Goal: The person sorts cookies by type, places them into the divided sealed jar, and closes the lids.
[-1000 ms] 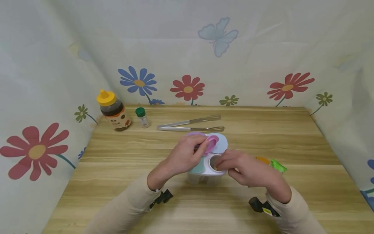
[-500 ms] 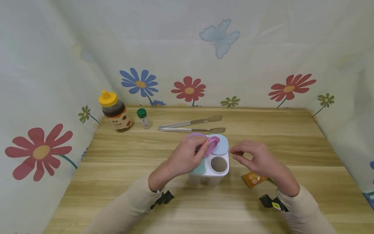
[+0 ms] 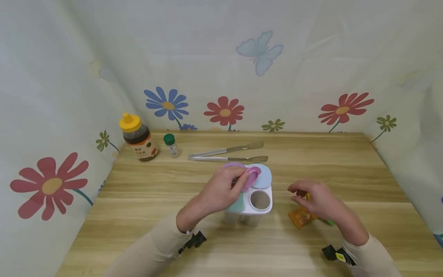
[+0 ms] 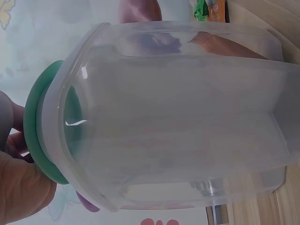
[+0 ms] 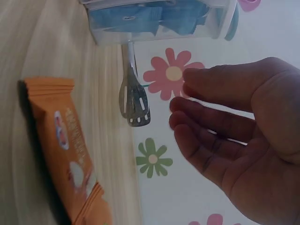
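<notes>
Head view: the left hand (image 3: 221, 188) is resting on top of a clear four-compartment container (image 3: 248, 209) standing mid-table, its fingers pinching the raised pink flip lid (image 3: 252, 176); the near-right opening (image 3: 260, 199) is standing uncovered, while the blue lid (image 3: 263, 175) and teal lid (image 3: 237, 204) are lying closed. The right hand (image 3: 316, 200) is hovering, fingers loosely spread and holding nothing, just above an orange sachet (image 3: 300, 217) lying on the wooden table (image 3: 138, 200) to the right of the container, with a green sachet (image 3: 328, 222) partly hidden beneath the hand. Metal tongs (image 3: 228, 153), a yellow-capped honey bottle (image 3: 137, 137) and a small green-capped jar (image 3: 171, 145) are standing well behind. Left wrist view: the container's clear wall (image 4: 178, 126) is filling the frame, the teal lid (image 4: 33, 126) touching the palm (image 4: 21, 187). Right wrist view: the right hand (image 5: 234, 140) is showing relaxed, empty fingers apart from the orange sachet (image 5: 65, 145); the tongs' tip (image 5: 133, 105) and the container (image 5: 154, 21) are lying beyond.
</notes>
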Demonstrator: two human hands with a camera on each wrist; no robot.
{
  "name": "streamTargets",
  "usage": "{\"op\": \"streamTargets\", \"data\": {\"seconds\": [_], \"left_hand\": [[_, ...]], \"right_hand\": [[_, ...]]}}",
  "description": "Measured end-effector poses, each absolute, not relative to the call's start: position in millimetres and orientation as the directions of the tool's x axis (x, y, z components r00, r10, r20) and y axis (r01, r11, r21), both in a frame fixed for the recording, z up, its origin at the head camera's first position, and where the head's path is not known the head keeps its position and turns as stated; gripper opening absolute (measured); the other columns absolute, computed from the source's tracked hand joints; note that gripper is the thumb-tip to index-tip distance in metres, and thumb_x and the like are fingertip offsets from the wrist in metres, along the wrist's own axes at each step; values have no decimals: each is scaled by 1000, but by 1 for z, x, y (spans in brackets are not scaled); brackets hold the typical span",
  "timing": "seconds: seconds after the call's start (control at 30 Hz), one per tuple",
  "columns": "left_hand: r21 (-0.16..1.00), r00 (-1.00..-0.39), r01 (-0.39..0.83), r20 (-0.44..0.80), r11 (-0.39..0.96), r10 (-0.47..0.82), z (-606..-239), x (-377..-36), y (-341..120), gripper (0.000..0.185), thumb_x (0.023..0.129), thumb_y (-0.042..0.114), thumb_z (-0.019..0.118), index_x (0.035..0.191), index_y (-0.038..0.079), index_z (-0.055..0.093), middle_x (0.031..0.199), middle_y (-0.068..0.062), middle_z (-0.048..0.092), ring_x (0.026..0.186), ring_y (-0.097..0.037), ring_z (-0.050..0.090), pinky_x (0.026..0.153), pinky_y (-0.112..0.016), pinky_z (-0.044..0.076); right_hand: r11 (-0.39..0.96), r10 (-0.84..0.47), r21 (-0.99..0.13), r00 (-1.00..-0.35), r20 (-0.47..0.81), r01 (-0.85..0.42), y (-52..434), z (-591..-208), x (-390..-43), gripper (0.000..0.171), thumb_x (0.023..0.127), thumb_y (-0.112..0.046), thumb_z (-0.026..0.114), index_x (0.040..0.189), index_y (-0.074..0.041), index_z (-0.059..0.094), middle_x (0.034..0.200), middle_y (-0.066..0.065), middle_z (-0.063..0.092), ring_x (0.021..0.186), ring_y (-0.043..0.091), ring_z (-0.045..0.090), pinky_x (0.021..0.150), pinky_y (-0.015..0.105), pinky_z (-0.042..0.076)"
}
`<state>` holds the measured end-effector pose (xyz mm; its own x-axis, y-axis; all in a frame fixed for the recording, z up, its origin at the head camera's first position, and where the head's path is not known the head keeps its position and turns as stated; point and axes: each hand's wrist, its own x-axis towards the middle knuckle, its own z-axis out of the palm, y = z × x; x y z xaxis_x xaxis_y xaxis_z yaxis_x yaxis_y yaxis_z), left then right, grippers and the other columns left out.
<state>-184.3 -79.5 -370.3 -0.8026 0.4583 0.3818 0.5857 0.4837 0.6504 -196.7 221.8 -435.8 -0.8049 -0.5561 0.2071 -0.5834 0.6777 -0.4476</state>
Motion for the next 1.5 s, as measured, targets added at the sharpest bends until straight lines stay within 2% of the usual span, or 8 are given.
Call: {"op": "streamTargets", "data": {"seconds": [0.17,0.3,0.4,0.7,1.0,1.27,1.4,1.5], "left_hand": [[672,-820,556,350,489,452,-373,-180,-79,27,99,19,56,75,10,65,72,4,55,70,-10,48,55,-19,45],[659,-812,571,366,489,454,-378,-178,-77,27,99,18,56,76,10,66,76,3,59,73,-10,50,59,-18,47],[653,-807,579,376,488,455,-381,-177,-76,29,99,18,56,72,10,63,73,2,58,70,-9,49,57,-17,44],[645,-800,593,400,482,447,-383,-176,-75,24,98,16,56,78,9,67,79,2,63,76,-10,53,63,-18,47],[639,-794,601,410,479,449,-381,-177,-77,26,99,16,56,76,10,66,74,3,59,73,-10,50,60,-17,45],[641,-790,605,409,473,457,-378,-180,-78,30,99,17,56,71,10,60,67,5,51,66,-9,46,53,-17,40],[636,-791,604,409,480,454,-376,-181,-80,28,99,18,55,73,10,63,72,3,57,71,-10,49,58,-17,44],[629,-791,606,413,487,451,-375,-183,-80,27,100,18,55,76,10,65,76,2,60,74,-10,51,60,-18,47]], "right_hand": [[720,-531,-438,-834,153,-539,230,-446,-187,20,81,-8,77,101,-7,73,93,2,72,75,8,61,66,28,55],[748,-510,-424,-851,124,-511,236,-455,-178,22,80,-9,78,101,-6,72,94,4,72,76,11,62,65,28,54],[760,-502,-422,-859,102,-495,240,-459,-172,24,79,-9,78,102,-6,72,94,3,71,77,11,61,65,26,53],[750,-494,-414,-853,169,-516,248,-471,-160,29,76,-13,82,102,-7,72,93,-1,69,76,7,58,63,24,50],[802,-478,-333,-867,139,-495,255,-475,-154,37,72,-25,85,105,-14,72,104,0,69,92,16,63,76,39,54],[801,-496,-330,-863,99,-499,260,-473,-153,37,72,-28,84,105,-17,72,102,-5,68,93,13,60,78,35,53],[794,-502,-354,-861,79,-495,260,-473,-156,37,74,-29,83,106,-16,72,102,-5,67,92,12,60,76,32,53],[792,-505,-356,-860,74,-496,258,-475,-160,37,75,-28,83,107,-15,72,104,-4,67,95,14,61,78,34,54]]}}
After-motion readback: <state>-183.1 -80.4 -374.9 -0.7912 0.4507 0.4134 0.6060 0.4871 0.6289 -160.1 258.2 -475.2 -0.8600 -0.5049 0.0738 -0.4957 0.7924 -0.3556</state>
